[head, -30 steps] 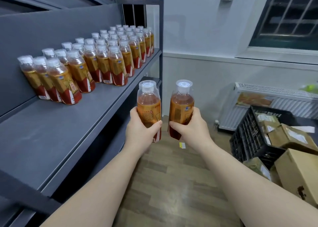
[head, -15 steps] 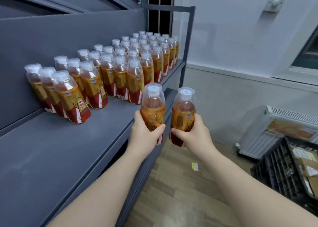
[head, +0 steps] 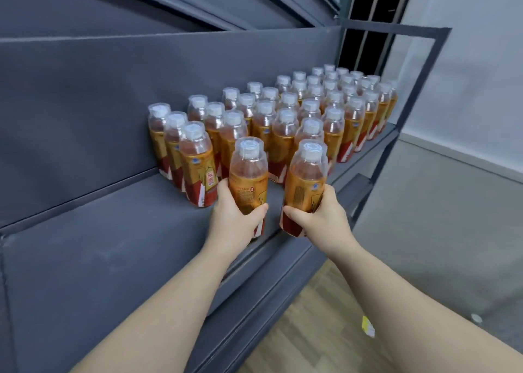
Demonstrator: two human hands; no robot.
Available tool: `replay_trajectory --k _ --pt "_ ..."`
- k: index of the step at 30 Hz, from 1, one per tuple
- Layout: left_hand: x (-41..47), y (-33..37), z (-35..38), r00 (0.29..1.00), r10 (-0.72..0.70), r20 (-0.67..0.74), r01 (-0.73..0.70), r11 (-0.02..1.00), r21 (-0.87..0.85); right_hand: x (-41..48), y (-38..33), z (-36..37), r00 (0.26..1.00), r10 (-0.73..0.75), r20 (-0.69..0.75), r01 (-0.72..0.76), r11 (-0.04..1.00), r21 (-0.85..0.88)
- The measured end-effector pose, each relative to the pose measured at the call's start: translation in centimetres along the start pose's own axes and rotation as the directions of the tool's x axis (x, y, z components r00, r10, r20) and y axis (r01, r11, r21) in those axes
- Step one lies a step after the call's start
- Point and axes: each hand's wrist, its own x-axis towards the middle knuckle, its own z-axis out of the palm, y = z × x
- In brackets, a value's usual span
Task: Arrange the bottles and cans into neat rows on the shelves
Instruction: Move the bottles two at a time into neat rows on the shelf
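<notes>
So, placing step: left hand (head: 235,220) curled round the left bottle (head: 248,174), right hand (head: 322,220) round the right bottle (head: 307,180), both at the shelf (head: 113,245) front edge beside the packed rows (head: 283,123), and next I'd guess they get set down flush to finish the nearest row.

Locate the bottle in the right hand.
Head view, centre: the right bottle, gripped by the right hand, is upright at the shelf front edge, beside the left bottle.

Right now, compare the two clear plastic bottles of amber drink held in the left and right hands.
The left-hand bottle stands nearly upright; the right-hand bottle leans, cap to the right. The left-hand bottle shows fine print; the right-hand bottle shows a blue round logo. Both have white caps and orange-and-red labels.
</notes>
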Motion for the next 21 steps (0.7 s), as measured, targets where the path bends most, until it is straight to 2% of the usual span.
replay_trajectory --k 10,17,21 --pt "0.9 -1.4 -0.4 0.949 -0.153 -0.276 0.178 0.981 0.070 5.7 -0.8 4.3 0.960 -0.175 0.217 0.173 0.984 0.030" --pt "1.4 -0.3 1.2 0.896 -0.219 -0.387 0.237 0.972 -0.003 9.2 0.0 5.1 0.922 -0.215 0.322 0.204 0.977 0.068" --pt "1.3 -0.3 2.3 0.881 -0.222 -0.418 0.253 0.967 0.019 10.2 0.5 5.0 0.912 -0.226 0.341 0.210 0.974 0.085"
